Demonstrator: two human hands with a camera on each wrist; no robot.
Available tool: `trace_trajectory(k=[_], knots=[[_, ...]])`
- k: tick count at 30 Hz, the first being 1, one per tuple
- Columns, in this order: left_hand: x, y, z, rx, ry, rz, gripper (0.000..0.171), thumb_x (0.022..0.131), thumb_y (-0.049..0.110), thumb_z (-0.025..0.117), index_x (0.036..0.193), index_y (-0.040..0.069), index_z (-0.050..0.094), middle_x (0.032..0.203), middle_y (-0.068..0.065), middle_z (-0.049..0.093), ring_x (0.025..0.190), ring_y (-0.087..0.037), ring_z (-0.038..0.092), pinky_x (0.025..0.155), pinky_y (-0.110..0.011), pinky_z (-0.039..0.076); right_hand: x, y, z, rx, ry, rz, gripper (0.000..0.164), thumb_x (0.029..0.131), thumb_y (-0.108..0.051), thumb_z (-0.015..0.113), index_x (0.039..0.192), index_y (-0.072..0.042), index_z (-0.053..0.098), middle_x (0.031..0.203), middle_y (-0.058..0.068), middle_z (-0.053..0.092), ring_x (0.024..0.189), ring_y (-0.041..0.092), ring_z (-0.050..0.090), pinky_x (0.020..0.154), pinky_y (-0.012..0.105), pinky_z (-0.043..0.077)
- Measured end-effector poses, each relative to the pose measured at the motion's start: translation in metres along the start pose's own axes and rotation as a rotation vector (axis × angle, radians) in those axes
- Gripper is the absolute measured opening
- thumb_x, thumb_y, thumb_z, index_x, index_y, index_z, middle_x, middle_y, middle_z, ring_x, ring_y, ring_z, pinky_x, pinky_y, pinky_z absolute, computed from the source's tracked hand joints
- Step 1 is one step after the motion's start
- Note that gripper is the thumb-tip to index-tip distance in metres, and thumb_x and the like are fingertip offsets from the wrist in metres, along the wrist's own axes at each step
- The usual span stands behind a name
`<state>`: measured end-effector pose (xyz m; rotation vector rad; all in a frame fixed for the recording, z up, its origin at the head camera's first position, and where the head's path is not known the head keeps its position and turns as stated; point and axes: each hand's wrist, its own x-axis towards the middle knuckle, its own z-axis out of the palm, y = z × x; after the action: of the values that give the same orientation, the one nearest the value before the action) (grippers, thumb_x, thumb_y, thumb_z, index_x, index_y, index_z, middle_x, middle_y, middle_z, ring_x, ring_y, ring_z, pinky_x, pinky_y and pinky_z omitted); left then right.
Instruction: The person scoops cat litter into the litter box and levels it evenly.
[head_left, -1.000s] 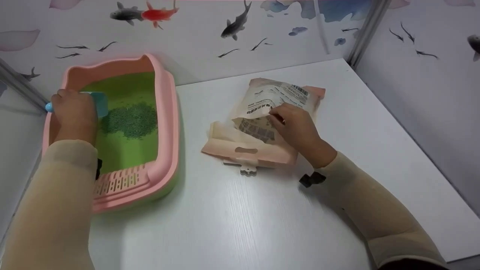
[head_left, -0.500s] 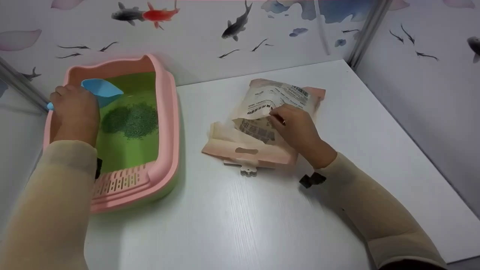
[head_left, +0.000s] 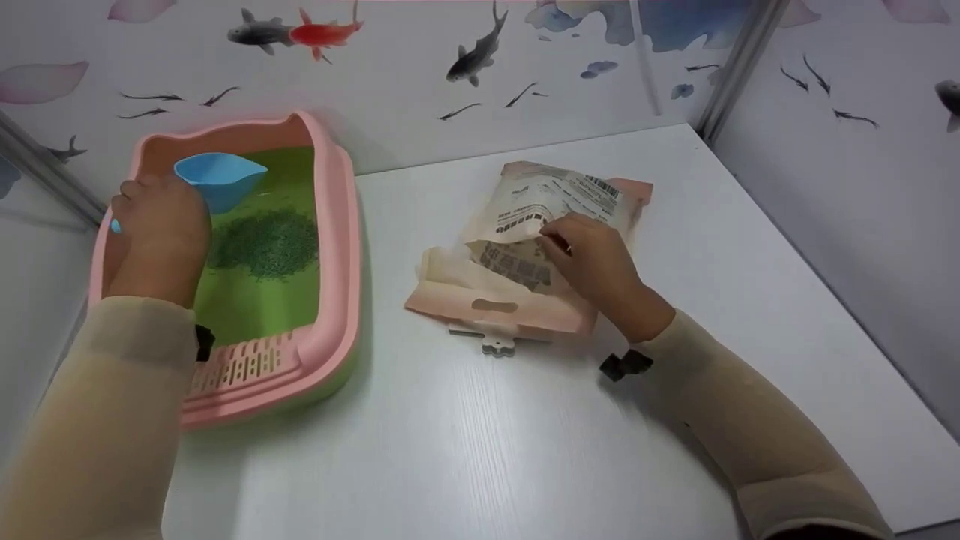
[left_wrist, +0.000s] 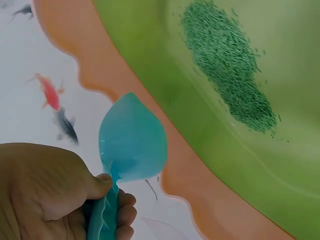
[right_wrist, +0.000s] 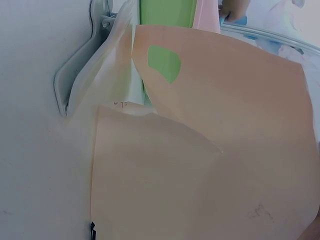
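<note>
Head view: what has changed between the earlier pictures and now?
The light-blue plastic scoop, held throughout in the left hand, has turned, and its tip has swung toward the picture's upper right. Nothing was let go. The pink-and-green plastic tub and the right hand, pinching the beige printed bag, stayed put.
</note>
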<state>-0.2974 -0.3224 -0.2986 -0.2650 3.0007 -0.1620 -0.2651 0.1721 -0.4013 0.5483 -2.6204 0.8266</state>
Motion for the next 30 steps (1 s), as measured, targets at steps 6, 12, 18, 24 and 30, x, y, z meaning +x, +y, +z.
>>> trace_trajectory(k=[6, 12, 18, 24, 30], knots=[[-0.016, 0.004, -0.006, -0.102, 0.102, -0.006, 0.035, 0.099, -0.003, 0.046, 0.123, -0.028, 0.041, 0.116, -0.047, 0.044, 0.11, -0.063, 0.043, 0.103, -0.072, 0.038, -0.001, 0.0, 0.002, 0.0, -0.011, 0.002, 0.017, 0.1, -0.018, 0.07, 0.107, -0.004, 0.077, 0.1, 0.01, 0.075, 0.086, 0.023, 0.067, 0.074, 0.035, 0.056], [-0.032, 0.017, -0.018, -0.176, 0.222, -0.001, 0.034, 0.098, -0.004, 0.038, 0.124, -0.026, 0.04, 0.115, -0.048, 0.046, 0.108, -0.063, 0.045, 0.098, -0.072, 0.04, 0.0, 0.001, 0.001, -0.001, 0.012, -0.021, 0.016, 0.1, -0.018, 0.07, 0.106, -0.004, 0.077, 0.099, 0.01, 0.075, 0.085, 0.023, 0.068, 0.074, 0.036, 0.057], [-0.044, 0.036, -0.021, -0.176, 0.256, 0.06, 0.036, 0.1, -0.005, 0.035, 0.126, -0.029, 0.04, 0.121, -0.048, 0.045, 0.114, -0.063, 0.044, 0.103, -0.071, 0.039, 0.0, 0.002, 0.002, 0.012, 0.025, -0.025, 0.015, 0.1, -0.018, 0.07, 0.104, -0.005, 0.077, 0.097, 0.009, 0.074, 0.083, 0.021, 0.066, 0.073, 0.034, 0.057], [-0.055, 0.058, -0.019, -0.209, 0.275, 0.086, 0.032, 0.1, -0.005, 0.043, 0.124, -0.027, 0.044, 0.119, -0.044, 0.049, 0.11, -0.058, 0.046, 0.101, -0.068, 0.041, 0.0, 0.002, 0.002, 0.001, 0.012, -0.016, 0.017, 0.1, -0.019, 0.07, 0.105, -0.005, 0.077, 0.098, 0.008, 0.074, 0.083, 0.021, 0.066, 0.073, 0.034, 0.057], [-0.068, 0.079, -0.019, -0.226, 0.307, 0.11, 0.026, 0.1, -0.006, 0.048, 0.119, -0.024, 0.048, 0.111, -0.039, 0.052, 0.104, -0.053, 0.049, 0.096, -0.064, 0.046, 0.0, 0.002, 0.001, 0.004, 0.004, 0.008, 0.017, 0.1, -0.02, 0.07, 0.106, -0.006, 0.077, 0.099, 0.007, 0.074, 0.083, 0.02, 0.064, 0.073, 0.033, 0.055]])
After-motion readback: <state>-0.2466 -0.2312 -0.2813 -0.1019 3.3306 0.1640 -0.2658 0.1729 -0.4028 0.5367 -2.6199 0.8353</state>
